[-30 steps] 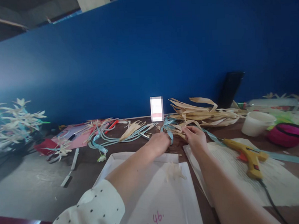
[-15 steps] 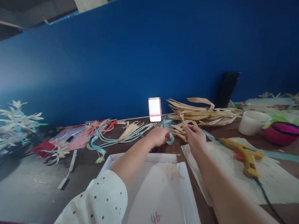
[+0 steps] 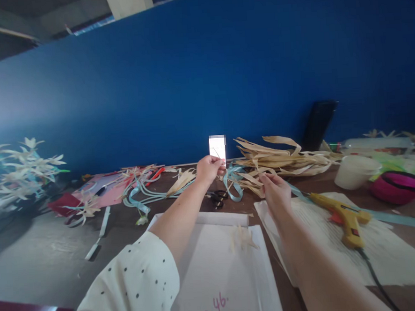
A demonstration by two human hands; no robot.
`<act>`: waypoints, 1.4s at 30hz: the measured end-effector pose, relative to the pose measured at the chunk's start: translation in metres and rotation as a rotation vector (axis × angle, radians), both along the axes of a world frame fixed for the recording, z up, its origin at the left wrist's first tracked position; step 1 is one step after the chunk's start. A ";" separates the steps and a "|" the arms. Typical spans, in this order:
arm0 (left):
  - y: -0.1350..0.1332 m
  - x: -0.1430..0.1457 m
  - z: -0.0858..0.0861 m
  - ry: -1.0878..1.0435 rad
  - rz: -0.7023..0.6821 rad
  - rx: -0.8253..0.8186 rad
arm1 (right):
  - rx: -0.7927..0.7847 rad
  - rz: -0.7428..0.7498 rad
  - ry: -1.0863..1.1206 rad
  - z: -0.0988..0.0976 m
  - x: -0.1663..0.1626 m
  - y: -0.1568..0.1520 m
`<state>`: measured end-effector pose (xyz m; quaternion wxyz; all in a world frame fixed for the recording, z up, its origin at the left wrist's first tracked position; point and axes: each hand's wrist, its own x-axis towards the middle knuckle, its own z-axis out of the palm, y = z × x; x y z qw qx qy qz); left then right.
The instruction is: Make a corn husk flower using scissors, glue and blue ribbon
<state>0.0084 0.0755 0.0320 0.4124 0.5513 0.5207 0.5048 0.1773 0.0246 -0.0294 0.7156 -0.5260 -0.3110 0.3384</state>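
My left hand (image 3: 210, 170) is raised in front of a lit phone screen (image 3: 217, 148), thumb and fingers pinched. A thin dark strand (image 3: 215, 151) sticks up from its fingertips; its kind is too small to tell. My right hand (image 3: 277, 189) is closed at the near edge of a heap of dried corn husks (image 3: 281, 158), and a pale husk strip (image 3: 256, 173) runs into its fingertips. Between the hands lies a curled light-blue ribbon (image 3: 235, 189). Black-handled scissors (image 3: 218, 199) rest below my left hand.
A white box lid (image 3: 200, 268) is in front of me. To the right, a yellow glue gun (image 3: 352, 219) lies on printed paper (image 3: 385, 252), near a white cup (image 3: 356, 171) and a pink bowl-like item (image 3: 399, 186). Pale flowers (image 3: 25, 169) stand left, beyond blue stems (image 3: 153, 196).
My left hand has risen from beside the blue ribbon to in front of the phone, uncovering the scissors. My right hand stays at the husks. The view has shifted slightly.
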 end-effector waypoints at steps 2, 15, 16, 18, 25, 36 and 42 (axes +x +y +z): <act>-0.001 -0.004 0.010 -0.054 0.017 0.043 | 0.004 0.004 0.035 0.001 0.000 0.000; -0.001 -0.053 0.037 0.417 0.064 0.048 | -0.014 0.025 0.142 0.000 -0.002 0.005; -0.002 -0.056 0.034 0.384 0.057 -0.010 | -0.010 0.027 0.132 -0.002 -0.002 0.005; -0.006 -0.060 0.026 0.292 0.035 -0.113 | -0.010 0.035 0.111 -0.004 -0.002 0.005; -0.010 -0.061 0.013 0.147 0.037 -0.225 | -0.004 0.049 0.053 -0.008 0.000 0.006; -0.013 -0.050 0.004 0.078 -0.027 -0.270 | 0.008 0.067 0.015 -0.011 0.001 0.006; -0.009 -0.053 -0.003 0.042 -0.080 -0.289 | 0.006 0.051 0.019 -0.010 0.000 0.006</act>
